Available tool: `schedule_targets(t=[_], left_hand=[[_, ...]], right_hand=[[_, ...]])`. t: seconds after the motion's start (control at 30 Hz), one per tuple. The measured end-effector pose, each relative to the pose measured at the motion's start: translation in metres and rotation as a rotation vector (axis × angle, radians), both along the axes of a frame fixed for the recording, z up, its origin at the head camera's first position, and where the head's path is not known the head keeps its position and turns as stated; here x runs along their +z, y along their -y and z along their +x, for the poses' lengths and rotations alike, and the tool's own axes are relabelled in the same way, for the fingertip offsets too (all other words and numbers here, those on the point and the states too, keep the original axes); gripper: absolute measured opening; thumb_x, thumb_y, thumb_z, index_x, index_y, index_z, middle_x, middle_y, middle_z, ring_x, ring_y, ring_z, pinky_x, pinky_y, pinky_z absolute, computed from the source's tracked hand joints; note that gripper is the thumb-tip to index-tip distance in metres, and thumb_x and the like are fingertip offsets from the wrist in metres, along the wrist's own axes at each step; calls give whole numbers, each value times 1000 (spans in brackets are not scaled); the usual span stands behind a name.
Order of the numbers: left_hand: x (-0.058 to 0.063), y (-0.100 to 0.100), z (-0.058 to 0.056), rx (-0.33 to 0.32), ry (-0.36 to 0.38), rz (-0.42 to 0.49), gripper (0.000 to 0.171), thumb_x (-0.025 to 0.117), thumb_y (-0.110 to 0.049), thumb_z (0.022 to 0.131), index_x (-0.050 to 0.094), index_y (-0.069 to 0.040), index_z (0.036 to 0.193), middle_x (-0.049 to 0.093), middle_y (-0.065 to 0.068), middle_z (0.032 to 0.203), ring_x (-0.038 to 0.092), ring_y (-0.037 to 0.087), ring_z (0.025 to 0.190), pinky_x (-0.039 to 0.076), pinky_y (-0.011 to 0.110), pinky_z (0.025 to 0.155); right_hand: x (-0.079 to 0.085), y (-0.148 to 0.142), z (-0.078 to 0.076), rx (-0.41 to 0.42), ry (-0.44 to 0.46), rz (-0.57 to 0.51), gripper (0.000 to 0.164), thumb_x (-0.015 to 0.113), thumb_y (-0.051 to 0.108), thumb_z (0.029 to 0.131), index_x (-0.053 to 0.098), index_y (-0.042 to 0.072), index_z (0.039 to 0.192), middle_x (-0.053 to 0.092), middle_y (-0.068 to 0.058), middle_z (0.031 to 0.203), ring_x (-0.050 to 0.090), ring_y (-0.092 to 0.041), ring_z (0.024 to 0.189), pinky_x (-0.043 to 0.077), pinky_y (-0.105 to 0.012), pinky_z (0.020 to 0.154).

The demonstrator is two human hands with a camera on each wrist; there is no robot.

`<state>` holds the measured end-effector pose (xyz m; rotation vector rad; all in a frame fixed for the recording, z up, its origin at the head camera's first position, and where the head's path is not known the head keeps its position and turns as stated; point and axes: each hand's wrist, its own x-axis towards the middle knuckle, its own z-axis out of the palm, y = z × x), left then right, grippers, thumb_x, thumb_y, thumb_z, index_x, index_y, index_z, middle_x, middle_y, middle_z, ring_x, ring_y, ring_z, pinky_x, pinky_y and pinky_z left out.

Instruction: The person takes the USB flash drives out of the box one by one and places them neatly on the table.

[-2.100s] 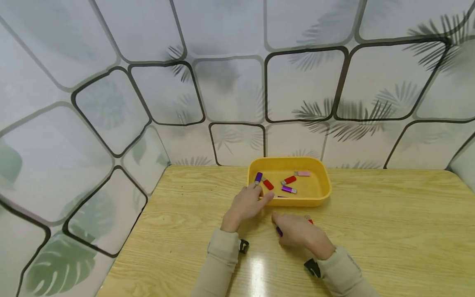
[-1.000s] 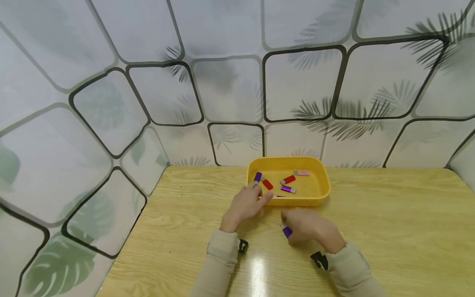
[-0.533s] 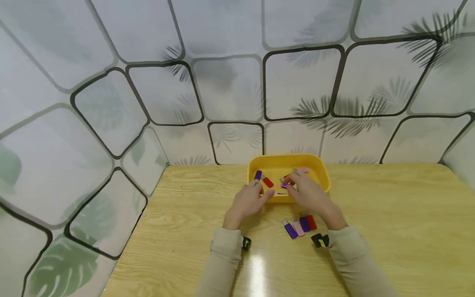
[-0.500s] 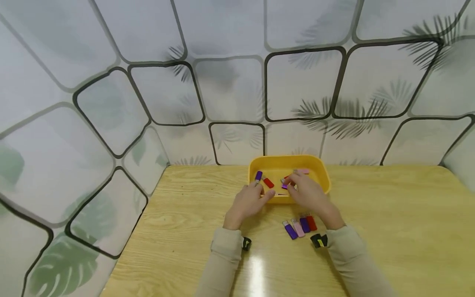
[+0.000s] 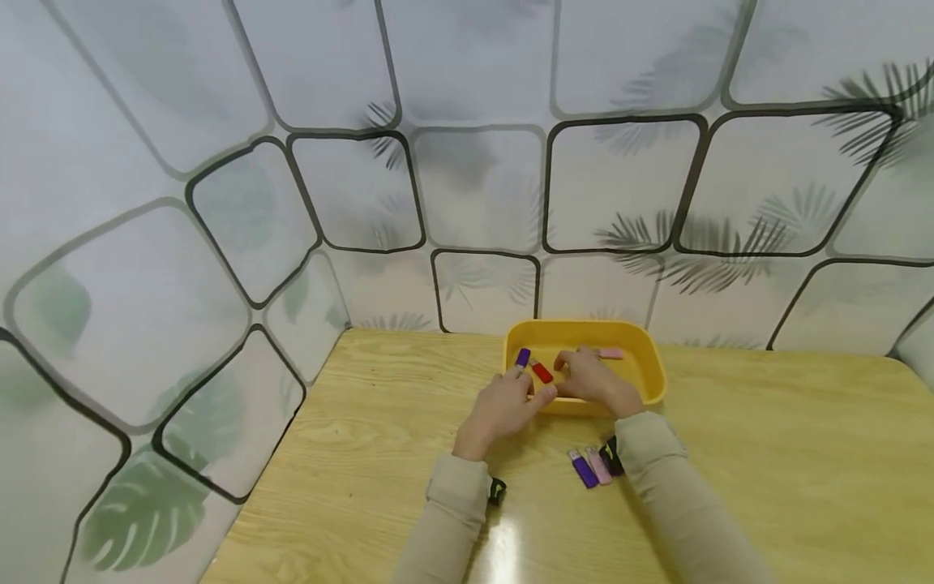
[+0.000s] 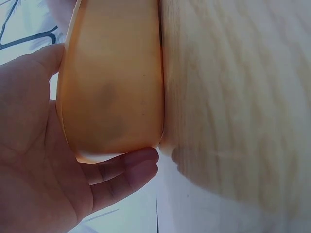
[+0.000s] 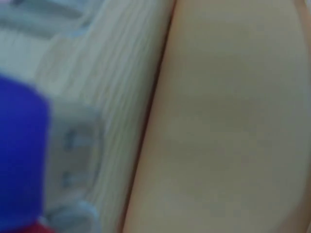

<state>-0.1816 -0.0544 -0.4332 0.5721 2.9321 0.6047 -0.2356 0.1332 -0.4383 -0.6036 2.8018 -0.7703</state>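
In the head view, my left hand (image 5: 503, 410) holds the left front corner of a yellow plastic tray (image 5: 653, 373). In the left wrist view, its thumb reaches over the rim and its fingers wrap the end wall. My right hand (image 5: 593, 380) reaches over the front rim, fingers bent down inside the tray; what lies under its fingertips is hidden. Between the hands lie a purple USB stick (image 5: 523, 357) and a red USB stick (image 5: 542, 372). A pink USB stick (image 5: 611, 354) lies behind the right hand.
On the wooden table (image 5: 350, 470), before the tray, lie a purple USB stick (image 5: 584, 472) and a pink one (image 5: 600, 467). The right wrist's black strap (image 5: 611, 456) covers what is beside them. The right wrist view shows a blue-purple stick (image 7: 19, 150) close up. A patterned wall stands behind.
My right hand set a purple USB stick in a row on the table, then moved into the tray and further left there. The left hand kept its place on the tray. The head view has shifted.
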Motion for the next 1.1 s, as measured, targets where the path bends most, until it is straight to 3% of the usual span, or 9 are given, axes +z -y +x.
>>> schedule_targets(t=[0.13, 0.27, 0.53, 0.6, 0.7, 0.8, 0.9, 1.0, 1.1], left_hand=[[-1, -3, 0, 6, -3, -7, 59, 36, -60, 102, 64, -8, 105, 61, 10, 119, 60, 30, 95, 51, 38, 70], [0, -3, -1, 2, -14, 3, 56, 38, -59, 102, 64, -9, 103, 61, 8, 110, 59, 28, 90, 49, 36, 67], [1, -4, 1, 6, -2, 29, 54, 39, -57, 103, 65, -9, 100, 63, 10, 118, 60, 30, 91, 47, 34, 64], [1, -3, 1, 11, 2, 34, 54, 39, -57, 102, 65, -9, 99, 63, 8, 114, 59, 29, 89, 45, 33, 63], [2, -3, 1, 11, 3, 36, 55, 39, -58, 102, 65, -10, 99, 62, 7, 111, 59, 27, 87, 45, 32, 62], [3, -3, 1, 11, 2, 33, 55, 39, -58, 102, 65, -9, 99, 62, 7, 111, 59, 26, 88, 46, 33, 64], [3, -3, 1, 10, 2, 27, 55, 40, -58, 102, 65, -9, 101, 62, 7, 110, 59, 25, 89, 48, 34, 67], [2, -4, 1, 12, 1, 25, 53, 41, -57, 102, 65, -9, 100, 61, 5, 107, 59, 25, 88, 48, 34, 67], [1, -5, 2, 7, 0, 25, 52, 43, -56, 102, 65, -10, 99, 61, 5, 104, 59, 25, 87, 48, 34, 66]], right_hand=[[-6, -4, -3, -11, 6, -47, 24, 71, 9, 81, 62, -3, 99, 62, -13, 89, 54, -27, 81, 48, -39, 75], [-7, -6, -6, -10, 0, -83, 16, 67, 2, 78, 61, -3, 92, 63, -12, 83, 54, -23, 72, 48, -36, 67], [-12, -7, -9, -14, 39, -82, 5, 64, 4, 79, 59, 3, 80, 59, -6, 71, 51, -18, 62, 43, -29, 58], [-12, -6, -10, -27, 34, -88, 6, 64, 4, 79, 58, 4, 80, 58, -5, 71, 51, -17, 62, 41, -28, 57], [-9, -5, -7, -112, 0, -54, 9, 64, 7, 80, 55, 4, 79, 55, -5, 69, 49, -18, 60, 39, -29, 56], [-6, -4, -5, -244, -55, 10, 17, 62, 14, 86, 52, -1, 88, 53, -15, 80, 52, -27, 66, 42, -36, 58], [-5, -4, -4, -367, -69, 68, 33, 59, 18, 92, 50, -9, 109, 50, -29, 102, 56, -42, 82, 49, -49, 66], [-5, -5, -3, -414, -17, 92, 46, 55, 16, 94, 42, -10, 129, 42, -36, 122, 54, -52, 99, 50, -60, 78], [-7, -6, -3, -405, 45, 98, 46, 52, 10, 94, 39, -10, 133, 42, -38, 125, 54, -51, 103, 49, -62, 81]])
